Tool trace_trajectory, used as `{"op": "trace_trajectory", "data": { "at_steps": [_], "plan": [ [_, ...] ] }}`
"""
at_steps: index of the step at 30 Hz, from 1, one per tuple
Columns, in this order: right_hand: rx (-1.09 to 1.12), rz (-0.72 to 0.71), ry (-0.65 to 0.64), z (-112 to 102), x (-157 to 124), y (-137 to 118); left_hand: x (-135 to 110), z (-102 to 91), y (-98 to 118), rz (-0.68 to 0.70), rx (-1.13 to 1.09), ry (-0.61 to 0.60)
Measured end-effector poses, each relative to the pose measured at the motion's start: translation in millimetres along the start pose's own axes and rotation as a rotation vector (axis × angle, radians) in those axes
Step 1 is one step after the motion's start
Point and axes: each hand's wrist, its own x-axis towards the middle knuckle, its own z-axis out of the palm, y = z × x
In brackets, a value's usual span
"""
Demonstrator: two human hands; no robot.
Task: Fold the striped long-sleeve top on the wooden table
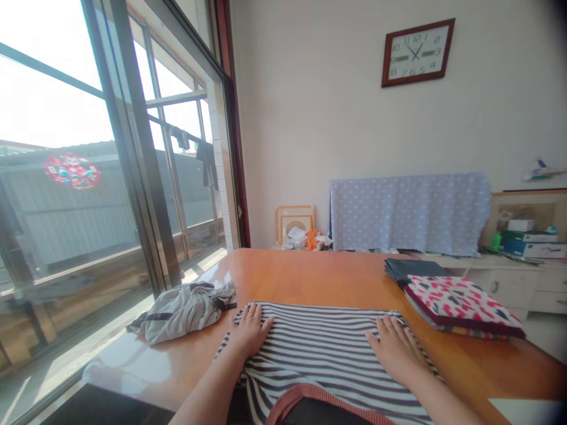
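Note:
A striped garment (323, 348) with a pink collar lies spread flat on the orange wooden table (319, 277) right in front of me. My left hand (248, 332) rests flat on its far left corner, fingers stretched out. My right hand (395, 348) lies flat on its far right part, fingers spread and pointing away. Neither hand holds anything.
A crumpled grey garment (186, 310) lies at the table's left edge beside the big window (88, 177). A folded stack with a pink patterned cloth (458, 301) and a dark folded cloth (410, 270) sits at the right. Behind stand a blue dotted cover (407, 212), a cabinet and a wall clock (417, 52).

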Motion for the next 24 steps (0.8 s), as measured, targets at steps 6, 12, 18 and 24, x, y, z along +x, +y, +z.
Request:
{"op": "trace_trajectory", "data": {
  "at_steps": [6,12,18,24],
  "plan": [
    [0.034,0.018,-0.030,-14.1,-6.1,-6.7,-33.3,-12.1,13.2,0.059,0.007,0.086],
    [0.073,0.013,-0.061,-26.4,-9.9,-9.0,-67.1,-4.0,6.1,0.272,0.004,-0.025],
    [0.106,-0.001,-0.102,-54.4,-22.7,-9.5,-73.6,-15.9,17.0,0.241,0.037,0.006],
    [0.200,-0.191,-0.117,-90.2,-57.9,-33.5,-99.8,-19.3,59.3,0.389,-0.114,-0.087]
  ]
}}
